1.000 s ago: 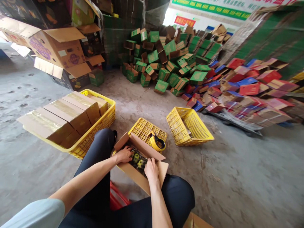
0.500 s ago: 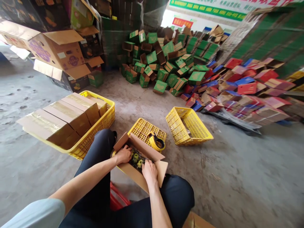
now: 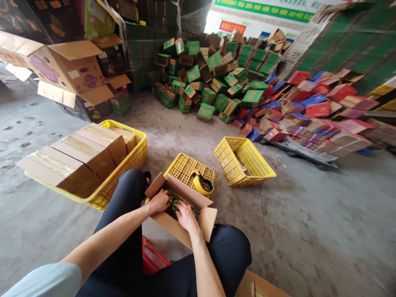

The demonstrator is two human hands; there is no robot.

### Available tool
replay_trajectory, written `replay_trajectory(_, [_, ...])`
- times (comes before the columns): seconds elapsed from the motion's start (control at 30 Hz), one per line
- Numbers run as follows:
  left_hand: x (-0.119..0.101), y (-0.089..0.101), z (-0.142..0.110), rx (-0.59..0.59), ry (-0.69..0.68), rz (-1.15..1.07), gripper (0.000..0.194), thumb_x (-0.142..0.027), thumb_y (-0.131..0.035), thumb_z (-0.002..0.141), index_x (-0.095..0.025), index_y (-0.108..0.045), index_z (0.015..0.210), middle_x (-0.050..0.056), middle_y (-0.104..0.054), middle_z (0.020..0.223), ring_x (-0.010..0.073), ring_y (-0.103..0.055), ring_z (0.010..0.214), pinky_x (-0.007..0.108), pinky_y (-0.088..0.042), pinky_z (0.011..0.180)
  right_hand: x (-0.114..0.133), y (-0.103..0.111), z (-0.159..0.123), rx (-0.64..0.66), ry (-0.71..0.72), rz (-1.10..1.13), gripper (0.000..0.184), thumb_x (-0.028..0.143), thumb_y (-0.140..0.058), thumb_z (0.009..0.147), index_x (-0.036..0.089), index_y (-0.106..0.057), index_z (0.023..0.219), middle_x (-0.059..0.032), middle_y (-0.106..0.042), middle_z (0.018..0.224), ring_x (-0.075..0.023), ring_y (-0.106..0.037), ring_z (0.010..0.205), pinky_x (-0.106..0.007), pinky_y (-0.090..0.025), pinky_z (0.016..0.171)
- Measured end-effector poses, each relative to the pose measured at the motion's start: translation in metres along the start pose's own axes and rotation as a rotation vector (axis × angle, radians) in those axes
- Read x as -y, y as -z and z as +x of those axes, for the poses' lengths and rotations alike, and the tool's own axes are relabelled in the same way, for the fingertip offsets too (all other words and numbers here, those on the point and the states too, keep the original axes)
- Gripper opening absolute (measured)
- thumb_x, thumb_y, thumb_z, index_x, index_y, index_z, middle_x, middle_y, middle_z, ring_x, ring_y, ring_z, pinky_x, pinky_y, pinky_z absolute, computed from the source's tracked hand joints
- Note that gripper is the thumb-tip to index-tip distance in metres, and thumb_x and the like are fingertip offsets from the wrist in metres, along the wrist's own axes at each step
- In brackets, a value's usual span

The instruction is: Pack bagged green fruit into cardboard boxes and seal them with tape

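Observation:
A brown cardboard box [image 3: 171, 226] with its flaps up rests at my knees. Dark-wrapped, greenish-yellow round things [image 3: 175, 201], perhaps fruit, lie inside; their kind is unclear. My left hand [image 3: 159, 201] reaches in at the left end, fingers stretched down onto the contents, tips partly hidden. Over the middle lies my right hand [image 3: 186, 217], its fingers spread on the contents, holding nothing I can see. Just beyond the box, a yellow tape dispenser [image 3: 203, 183] sits on an upturned yellow crate [image 3: 181, 167].
Left of my knee, a large yellow crate [image 3: 140, 150] holds several taped cartons [image 3: 69, 152]. Another yellow crate [image 3: 244, 165] stands at front right. Green boxes [image 3: 206, 111] and red and blue boxes [image 3: 318, 109] are heaped behind. Bigger cartons [image 3: 68, 68] are stacked at far left.
My right hand has moved left, from the box's right part to the middle, and its fingers have spread over the contents. My left hand stays at the left end.

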State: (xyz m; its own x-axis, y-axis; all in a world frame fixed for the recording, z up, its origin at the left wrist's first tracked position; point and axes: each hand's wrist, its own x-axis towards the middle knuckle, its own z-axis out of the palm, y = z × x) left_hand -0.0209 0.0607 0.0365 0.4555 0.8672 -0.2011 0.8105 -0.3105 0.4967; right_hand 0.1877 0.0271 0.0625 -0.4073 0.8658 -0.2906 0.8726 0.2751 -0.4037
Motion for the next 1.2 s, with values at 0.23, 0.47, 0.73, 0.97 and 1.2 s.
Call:
replay_trajectory(0.23, [-0.002,-0.007,-0.004,-0.004,0.031,0.08,0.031,-0.024,-0.051,0.1,-0.008,-0.076,0.108,0.023,-0.064,0.133,0.0378,-0.057,0.13,0.048,-0.038,0.12,-0.004,-0.01,0.003,0.049,-0.034,0.057,0.045,0.016,-0.056,0.096,0.015,-0.069,0.139,-0.0154,-0.058,0.156,-0.0274,-0.055,0.144,-0.038,-0.039,0.123])
replay_trajectory(0.47, [0.006,-0.021,0.008,0.078,0.005,0.018,0.025,-0.023,-0.066,0.091,-0.012,-0.076,0.111,0.017,-0.076,0.119,0.0333,-0.072,0.113,0.046,-0.039,0.12,-0.009,-0.009,0.007,0.015,-0.024,0.136,0.045,0.017,-0.062,0.092,0.021,-0.073,0.135,-0.013,-0.069,0.143,-0.0284,-0.063,0.137,-0.04,-0.047,0.117])
replay_trajectory(0.73, [0.0,0.008,-0.006,-0.127,-0.074,-0.106,0.034,-0.019,-0.058,0.096,-0.017,-0.074,0.126,0.014,-0.064,0.147,0.0294,-0.063,0.133,0.036,-0.049,0.114,-0.01,0.011,-0.008,-0.235,0.009,0.158,0.037,0.014,-0.054,0.095,0.014,-0.076,0.124,-0.0182,-0.073,0.136,-0.0297,-0.068,0.13,-0.045,-0.05,0.115])
replay_trajectory(0.97, [0.007,0.066,-0.046,-0.734,-0.168,-0.39,0.038,-0.035,-0.046,0.108,-0.022,-0.067,0.137,0.011,-0.07,0.129,0.0216,-0.068,0.117,0.033,-0.053,0.105,-0.044,0.033,-0.07,-1.033,-0.092,0.241,0.047,0.046,-0.045,0.104,0.016,-0.073,0.126,-0.0199,-0.07,0.135,-0.0323,-0.065,0.127,-0.052,-0.048,0.113])
replay_trajectory(1.2, [0.035,0.058,-0.059,-0.767,0.316,-0.994,0.07,-0.068,-0.048,0.098,-0.012,-0.066,0.135,0.015,-0.073,0.12,0.0265,-0.069,0.105,0.034,-0.057,0.083,-0.07,0.013,-0.098,-0.832,-0.667,1.107,0.082,0.079,-0.066,0.072,0.018,-0.072,0.125,-0.0164,-0.079,0.119,-0.0323,-0.076,0.105,-0.035,-0.061,0.078])
